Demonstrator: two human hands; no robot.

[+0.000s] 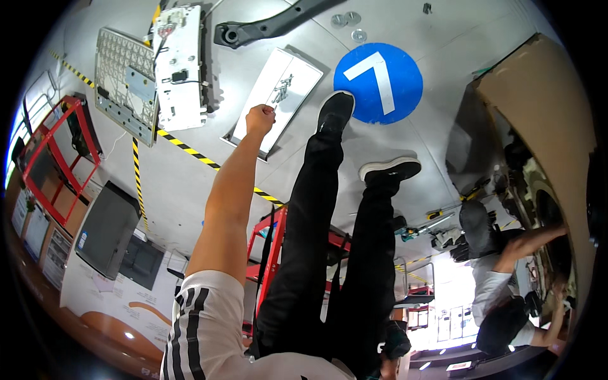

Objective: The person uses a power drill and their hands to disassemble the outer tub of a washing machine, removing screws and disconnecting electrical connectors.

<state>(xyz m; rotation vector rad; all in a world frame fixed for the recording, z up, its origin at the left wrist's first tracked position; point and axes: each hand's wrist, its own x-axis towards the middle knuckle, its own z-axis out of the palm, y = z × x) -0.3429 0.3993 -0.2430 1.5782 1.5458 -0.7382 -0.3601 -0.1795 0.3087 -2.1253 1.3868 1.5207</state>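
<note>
My left hand point(261, 118) reaches over the near end of a white rectangular panel point(296, 68) on the floor. Its fingers are curled together, and whatever they may hold is too small to make out. Just beyond the fingertips, several metal bolts point(282, 90) lie in a loose cluster on the panel. My right hand cannot be made out. Near the lower edge, right of my legs, a dark shape point(397, 339) with a bit of skin beside it is unclear.
A white frame part with wiring point(180, 69) and a perforated metal panel point(126, 85) lie left. A black metal arm point(272, 25) and round metal discs point(359, 35) lie beyond. A blue floor disc point(405, 82) is beside my shoe point(335, 111). Another person point(491, 285) works right by a cardboard sheet point(532, 82).
</note>
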